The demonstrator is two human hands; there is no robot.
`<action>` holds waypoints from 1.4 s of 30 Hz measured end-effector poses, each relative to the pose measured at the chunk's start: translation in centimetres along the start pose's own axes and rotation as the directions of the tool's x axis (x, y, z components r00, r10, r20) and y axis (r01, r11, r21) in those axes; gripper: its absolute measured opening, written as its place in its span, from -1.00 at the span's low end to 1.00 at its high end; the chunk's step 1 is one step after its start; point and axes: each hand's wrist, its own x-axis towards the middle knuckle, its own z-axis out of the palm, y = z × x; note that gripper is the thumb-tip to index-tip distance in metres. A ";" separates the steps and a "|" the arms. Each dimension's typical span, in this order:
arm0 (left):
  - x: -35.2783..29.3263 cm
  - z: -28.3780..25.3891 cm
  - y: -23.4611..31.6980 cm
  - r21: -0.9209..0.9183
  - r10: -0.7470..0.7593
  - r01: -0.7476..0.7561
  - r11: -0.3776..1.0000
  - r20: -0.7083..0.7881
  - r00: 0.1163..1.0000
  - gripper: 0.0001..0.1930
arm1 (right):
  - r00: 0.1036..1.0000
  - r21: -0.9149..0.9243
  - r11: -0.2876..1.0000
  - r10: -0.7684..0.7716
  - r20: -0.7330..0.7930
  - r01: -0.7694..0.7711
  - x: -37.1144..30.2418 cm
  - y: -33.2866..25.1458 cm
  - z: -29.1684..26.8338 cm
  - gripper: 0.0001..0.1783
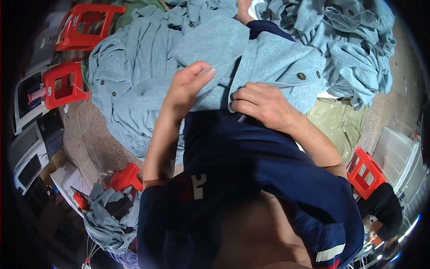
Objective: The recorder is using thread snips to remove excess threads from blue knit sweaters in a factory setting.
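Observation:
A light blue knitted cardigan [277, 58] with dark buttons lies over my lap. Its edge runs between the thumb and fingers of my left hand [190, 85], which is closed on the knit. Close to my waist, my right hand [264, 103] has its fingers curled over another edge of the same garment. A small thin grey tip shows just under the right hand's fingers; I cannot make out what it belongs to. Two dark buttons sit on the cloth to the right of that hand.
More blue knitwear [358, 45] is heaped at the far right and far left. Red plastic stools [67, 83] stand at left, another [366, 172] at right. Garments hang over a red stool [125, 177] at lower left. A person in black [380, 210] is at lower right.

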 end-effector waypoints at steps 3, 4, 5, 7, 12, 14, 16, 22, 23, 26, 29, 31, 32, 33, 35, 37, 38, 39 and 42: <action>0.4 -0.2 -1.3 -0.014 0.017 -0.017 1.000 0.015 1.000 -0.76 | 1.000 0.043 0.999 0.022 0.019 -0.023 0.7 0.3 0.8 -0.91; -0.2 -0.3 -0.9 0.036 -0.025 0.025 0.999 0.001 1.000 -0.81 | 0.992 0.066 0.998 0.018 -0.124 -0.009 1.0 0.3 0.7 -0.90; -0.8 -0.4 -0.6 0.084 -0.068 0.069 0.994 -0.017 0.998 -0.85 | 0.987 0.064 0.997 0.059 -0.148 -0.050 1.2 0.3 0.3 -0.90; -2.2 0.0 0.4 0.158 0.007 -0.013 0.987 0.040 0.999 -0.90 | 0.979 0.062 0.997 0.065 -0.194 -0.054 1.9 1.0 0.8 -0.89; -4.2 -1.4 0.1 0.574 0.181 -0.162 0.803 0.025 0.983 -0.83 | 0.982 -0.027 0.999 0.014 -0.188 -0.019 1.2 3.9 3.3 -0.83; -4.5 -3.5 -1.8 0.530 0.182 -0.150 0.834 -0.008 0.983 -0.85 | 0.963 -0.041 0.998 0.025 -0.267 -0.037 0.6 3.9 3.0 -0.75; -4.9 -5.1 -3.3 0.299 -0.017 0.056 0.953 -0.131 0.991 -0.92 | 0.963 0.042 0.991 0.133 -0.235 -0.127 0.2 4.5 3.4 -0.71; -3.9 -7.4 -5.2 0.052 -0.234 0.240 0.969 -0.102 0.967 -0.86 | 0.888 0.486 0.797 0.453 -0.084 -0.360 0.3 5.5 4.2 -0.75; -4.1 -7.7 -5.5 0.053 -0.232 0.239 0.970 -0.107 0.967 -0.86 | 0.860 0.518 0.753 0.507 -0.062 -0.406 0.2 5.8 4.5 -0.77; -3.8 -7.9 -5.1 -0.052 -0.227 0.223 0.973 -0.087 0.970 -0.87 | 0.810 0.551 0.683 0.586 -0.019 -0.481 -0.1 6.1 4.7 -0.77; -3.6 -8.2 -5.5 -0.130 -0.224 0.216 0.968 -0.052 0.973 -0.83 | 0.848 0.461 0.787 0.515 -0.124 -0.410 -0.2 5.9 4.6 -0.75; -3.4 -7.9 -5.4 0.192 -0.167 0.189 0.963 -0.127 0.978 -0.78 | 0.869 0.449 0.808 0.479 -0.125 -0.381 0.0 5.4 4.5 -0.75; -3.0 -7.4 -5.3 0.192 -0.167 0.189 0.963 -0.124 0.978 -0.78 | 0.888 0.437 0.828 0.442 -0.125 -0.351 0.0 5.2 4.4 -0.75; -2.1 -6.4 -5.0 0.319 0.006 0.036 0.947 -0.129 0.992 -0.74 | 0.908 0.381 0.872 0.388 -0.157 -0.306 -0.1 5.3 4.6 -0.72; -0.9 -4.3 -3.9 0.439 0.227 -0.173 0.882 -0.073 0.971 -0.66 | 0.938 0.232 0.950 0.263 -0.225 -0.211 0.2 5.0 4.6 -0.70; 0.2 -2.7 -2.4 0.671 0.296 -0.295 0.680 0.116 0.948 -0.70 | 0.942 0.167 0.968 0.227 -0.248 -0.189 0.2 4.9 4.7 -0.65; 0.6 -2.1 -2.3 0.734 0.277 -0.295 0.612 0.151 0.949 -0.75 | 0.943 0.140 0.974 0.209 -0.257 -0.178 0.2 4.8 4.7 -0.64; 0.8 -2.0 -2.4 0.731 0.276 -0.303 0.612 0.161 0.947 -0.75 | 0.944 0.116 0.979 0.191 -0.268 -0.165 0.2 4.7 4.6 -0.62; 0.6 -2.0 -3.1 0.323 0.102 -0.107 0.940 0.034 0.994 -0.83 | 0.924 0.081 0.980 0.200 -0.325 -0.184 0.1 3.9 4.3 -0.60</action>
